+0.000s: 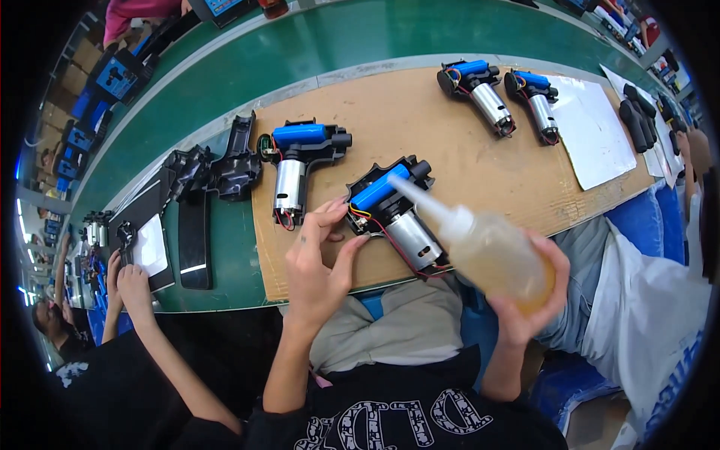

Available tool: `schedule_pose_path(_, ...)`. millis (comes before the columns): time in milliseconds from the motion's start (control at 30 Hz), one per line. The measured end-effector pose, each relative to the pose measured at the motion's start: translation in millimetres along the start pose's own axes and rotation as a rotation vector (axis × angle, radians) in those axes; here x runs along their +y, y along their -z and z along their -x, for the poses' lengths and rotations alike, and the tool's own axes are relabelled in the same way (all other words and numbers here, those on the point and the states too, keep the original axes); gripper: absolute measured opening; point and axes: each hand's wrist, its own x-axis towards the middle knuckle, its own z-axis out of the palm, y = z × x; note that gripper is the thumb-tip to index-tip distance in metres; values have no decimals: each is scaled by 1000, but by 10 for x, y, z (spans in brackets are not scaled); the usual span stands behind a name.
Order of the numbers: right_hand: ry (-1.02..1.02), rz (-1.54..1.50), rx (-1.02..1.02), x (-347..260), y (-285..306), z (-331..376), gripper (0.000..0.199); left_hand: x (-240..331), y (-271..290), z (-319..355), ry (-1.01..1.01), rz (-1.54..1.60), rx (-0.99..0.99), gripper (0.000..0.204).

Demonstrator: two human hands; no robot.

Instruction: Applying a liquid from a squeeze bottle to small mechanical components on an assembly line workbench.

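The unit (386,211) lies open side up near the front edge of the cardboard (390,112), its blue cell (375,192) slanting up to the right and its black snout pointing that way; the motor's (411,238) long axis runs down to the right. The left hand (313,262) holds the unit's left end between forefinger and thumb, a narrow gap apart. The right hand (546,304) wraps the bottle (499,255), translucent with yellowish liquid inside, its nozzle (424,199) aimed up-left over the cell. Blur obscures the bottle; whether the tip touches is unclear. Some right fingers are hidden behind it.
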Motion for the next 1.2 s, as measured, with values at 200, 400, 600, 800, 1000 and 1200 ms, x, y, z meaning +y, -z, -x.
schedule_pose_path(200, 146, 391, -276, -381, 61, -65, 65, -33, -114, 127, -73, -73, 123, 43)
schedule_pose_path(400, 181, 539, -362, -534, -132, -121, 60, -84, -82, 153, -67, -87, 94, 44)
schedule_pose_path(600, 277, 616, -410, -655, -260, -202, 57, -56, -69, 172, -78, -98, 107, 44)
schedule_pose_path(800, 271, 621, -392, -611, -234, -164, 58, -14, -78, 135, -69, -82, 92, 44)
schedule_pose_path(1000, 232, 591, -361, -613, -198, -109, 57, 28, -41, 124, -50, -90, 77, 45)
schedule_pose_path(1200, 287, 586, -369, -548, -153, -55, 62, 34, -38, 123, -47, -83, 79, 45)
